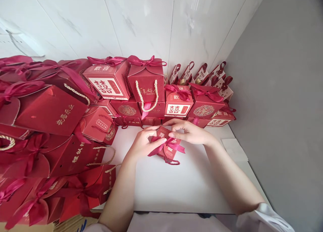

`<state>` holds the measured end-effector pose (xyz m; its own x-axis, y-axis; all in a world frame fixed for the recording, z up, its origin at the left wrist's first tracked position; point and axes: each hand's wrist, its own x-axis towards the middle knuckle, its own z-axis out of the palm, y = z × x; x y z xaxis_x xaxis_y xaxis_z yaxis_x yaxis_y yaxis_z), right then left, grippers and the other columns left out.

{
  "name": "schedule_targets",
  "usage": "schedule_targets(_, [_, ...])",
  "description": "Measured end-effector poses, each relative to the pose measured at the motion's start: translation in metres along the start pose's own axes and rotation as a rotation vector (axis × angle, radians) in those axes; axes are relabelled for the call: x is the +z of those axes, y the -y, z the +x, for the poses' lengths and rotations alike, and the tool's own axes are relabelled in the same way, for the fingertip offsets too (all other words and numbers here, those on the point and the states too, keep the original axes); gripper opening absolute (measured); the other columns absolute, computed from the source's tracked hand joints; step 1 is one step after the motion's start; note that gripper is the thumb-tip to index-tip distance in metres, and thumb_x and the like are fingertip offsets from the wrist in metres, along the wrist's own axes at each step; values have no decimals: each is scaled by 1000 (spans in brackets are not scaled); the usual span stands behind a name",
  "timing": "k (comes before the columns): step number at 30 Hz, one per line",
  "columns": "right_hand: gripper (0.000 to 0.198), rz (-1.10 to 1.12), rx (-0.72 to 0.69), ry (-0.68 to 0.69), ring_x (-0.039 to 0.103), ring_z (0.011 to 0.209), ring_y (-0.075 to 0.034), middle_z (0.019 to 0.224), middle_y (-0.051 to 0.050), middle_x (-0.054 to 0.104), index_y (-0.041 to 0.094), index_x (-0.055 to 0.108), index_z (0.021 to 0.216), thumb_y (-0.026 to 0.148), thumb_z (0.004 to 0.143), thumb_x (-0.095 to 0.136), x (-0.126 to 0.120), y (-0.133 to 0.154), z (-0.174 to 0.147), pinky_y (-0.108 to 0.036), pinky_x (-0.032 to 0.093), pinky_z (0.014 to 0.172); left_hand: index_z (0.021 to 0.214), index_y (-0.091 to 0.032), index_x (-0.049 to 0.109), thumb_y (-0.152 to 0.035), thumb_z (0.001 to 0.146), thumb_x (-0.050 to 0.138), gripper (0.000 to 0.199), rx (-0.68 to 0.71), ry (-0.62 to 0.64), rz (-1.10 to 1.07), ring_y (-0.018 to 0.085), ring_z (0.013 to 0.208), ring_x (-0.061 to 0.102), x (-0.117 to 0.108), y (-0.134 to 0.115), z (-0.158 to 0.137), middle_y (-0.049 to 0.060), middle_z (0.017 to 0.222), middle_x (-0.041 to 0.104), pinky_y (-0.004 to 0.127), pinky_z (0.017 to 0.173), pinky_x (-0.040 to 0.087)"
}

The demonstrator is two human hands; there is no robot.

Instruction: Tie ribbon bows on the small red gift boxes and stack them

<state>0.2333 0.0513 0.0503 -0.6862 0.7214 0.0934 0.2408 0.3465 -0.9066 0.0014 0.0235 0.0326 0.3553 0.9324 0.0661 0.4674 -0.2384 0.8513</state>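
Note:
A small red gift box (169,154) with pale print sits on the white table, in front of me. A magenta ribbon (177,146) is tied in a bow on its top, and a twisted red cord handle (172,162) hangs on its near side. My left hand (145,142) is closed at the bow's left side, thumb pressed on the ribbon near the knot. From the right, my right hand (188,131) has its fingers curled over the box's far edge and its thumb by the ribbon. What lies between its fingertips is partly hidden.
Stacked red gift boxes (68,111) with ribbons and cord handles fill the left side. More boxes (178,106) line the back against the marbled wall (143,20). Several upright tags with loops (202,72) stand behind them. A grey wall (282,90) bounds the right.

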Motion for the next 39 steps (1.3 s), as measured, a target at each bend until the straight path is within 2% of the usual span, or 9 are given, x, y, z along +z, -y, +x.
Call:
schedule_targets(2, [37,16,1,0,60,110,-24,129,-5,59,20,62,68,47,93,54,1,1,0,-42,47,97,86,-24,76,-43,83,65,22,5,-18,6,28,120,59,1,-1,0,7,125,67,41,101,46])
schedule_targets(9, [35,-2,15,49,61,108,-24,127,-6,59,20,65,72,48,92,56,0,-2,1,-39,48,92,84,-25,75,-40,76,73,17,34,-48,77,28,112,61,6,-3,1,3,125,66,39,95,49])
schedule_targets(15, [40,-72,-35,-33,56,117,-25,127,-6,59,23,74,86,48,98,45,0,-2,1,-42,41,105,80,-24,74,-38,77,72,15,41,-36,54,26,108,64,6,-4,2,2,123,68,37,94,50])
schedule_targets(20, [45,-71,-11,-31,57,115,-24,126,-6,60,22,74,85,48,100,40,-2,-3,-1,-41,42,104,85,-25,76,-38,78,71,15,41,-34,42,26,109,64,7,-3,3,1,124,68,38,96,50])
schedule_targets(26, [44,-58,46,59,56,116,-23,126,-6,59,24,73,108,49,100,37,-4,-9,0,-39,41,105,96,-28,76,-37,77,73,21,10,-60,28,25,112,63,7,2,3,0,124,67,36,94,51])
schedule_targets(30, [43,-23,63,63,58,113,-23,125,-6,59,23,71,111,52,98,41,-4,-4,-1,-37,44,101,84,-23,73,-40,82,68,17,-9,-105,-28,24,110,64,7,5,3,3,124,67,37,95,49])
schedule_targets(34, [42,-30,49,42,58,110,-22,124,-7,59,20,71,99,51,98,43,-3,4,-3,-35,44,99,68,-19,60,-39,91,56,31,41,-174,-133,25,121,58,7,8,5,9,127,65,40,105,42])
schedule_targets(36, [40,-45,43,27,59,107,-22,121,-7,61,19,69,93,51,97,45,-2,6,-3,-35,45,97,63,-19,54,-38,93,52,36,93,-145,-189,26,127,54,6,10,6,10,132,62,41,107,39])
schedule_targets(39, [35,-56,62,-9,61,99,-21,110,-6,65,20,64,96,50,96,47,-1,6,-3,-36,48,90,65,-18,56,-40,94,50,36,122,-83,-209,27,129,51,5,12,6,10,136,58,41,108,38])
